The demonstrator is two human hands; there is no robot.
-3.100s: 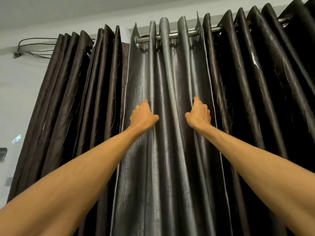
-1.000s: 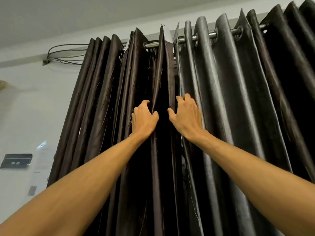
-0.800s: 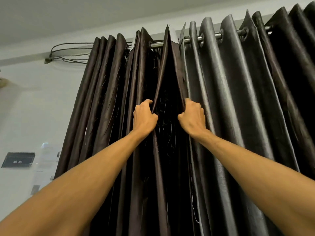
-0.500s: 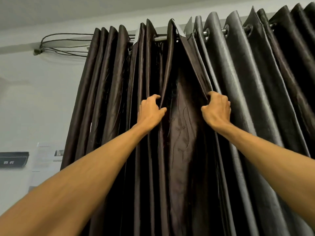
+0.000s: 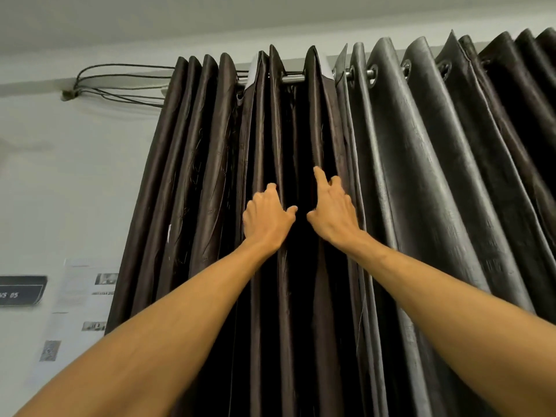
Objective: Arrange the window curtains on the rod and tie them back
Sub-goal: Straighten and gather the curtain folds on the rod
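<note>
Gripping dark curtain [image 5: 210, 176] folds with curled fingers, left hand [image 5: 266, 219], right hand [image 5: 334, 213] index straight, sign [image 5: 21, 291] reading "05"

- The wall [image 5: 75, 176] on the left is plain, pale grey-white.
- The ceiling [image 5: 150, 16] is the same pale grey and meets the wall above a narrow ledge [image 5: 36, 85].
- A bundle of dark cables [image 5: 120, 82] loops along the top of the wall, gathered at a small fixing [image 5: 67, 94] on the left.
- A dark sign [image 5: 21, 290] with pale lettering hangs at the left edge, too blurred to read in full.
- White printed sheets [image 5: 84, 290] with small pictures are stuck just beside the sign.
- A small grey speckled square [image 5: 49, 350] sits below them.
- The light is soft and even, with only faint shadows on the wall.
</note>
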